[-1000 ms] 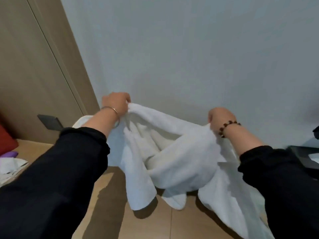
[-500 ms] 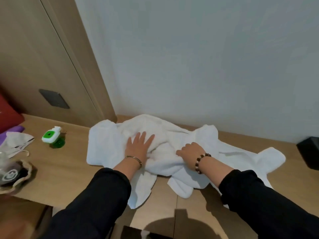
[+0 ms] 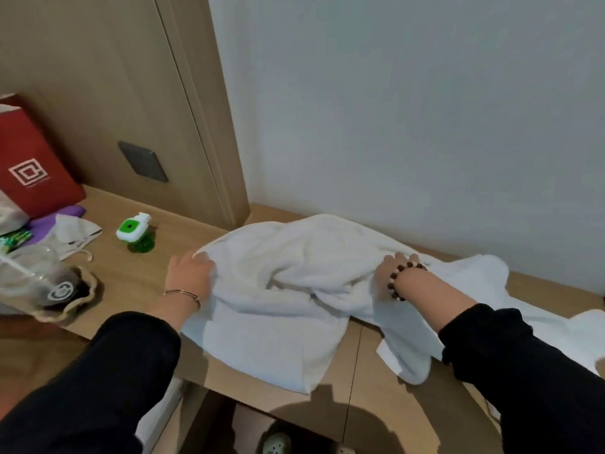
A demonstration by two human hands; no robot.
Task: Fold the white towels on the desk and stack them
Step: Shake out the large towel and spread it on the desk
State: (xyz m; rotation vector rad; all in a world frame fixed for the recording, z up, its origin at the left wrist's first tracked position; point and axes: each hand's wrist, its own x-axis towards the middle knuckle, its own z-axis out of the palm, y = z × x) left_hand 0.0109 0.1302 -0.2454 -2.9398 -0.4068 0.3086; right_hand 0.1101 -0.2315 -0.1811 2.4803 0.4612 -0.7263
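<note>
Left hand (image 3: 191,276), centre-left of frame: fingers curled over left edge of white towel (image 3: 294,290), gripping it. Right hand (image 3: 391,273), centre-right: lies on rumpled cloth, fingertips sunk in folds, cannot tell if gripping. Towel crumpled across desk (image 3: 137,283) along wall, front edge hanging over. Green-and-white bottle (image 3: 132,229) left of towel. Red bag (image 3: 29,165) at left edge.

A crumpled white towel (image 3: 294,273) sprawls over the wooden desk (image 3: 131,280) at mid-frame, one flap hanging off the front edge; the left hand (image 3: 190,276) grips its left edge; the right hand (image 3: 391,276) rests on its right folds, fingers half buried; a green-and-white bottle (image 3: 133,229) stands at left.
</note>
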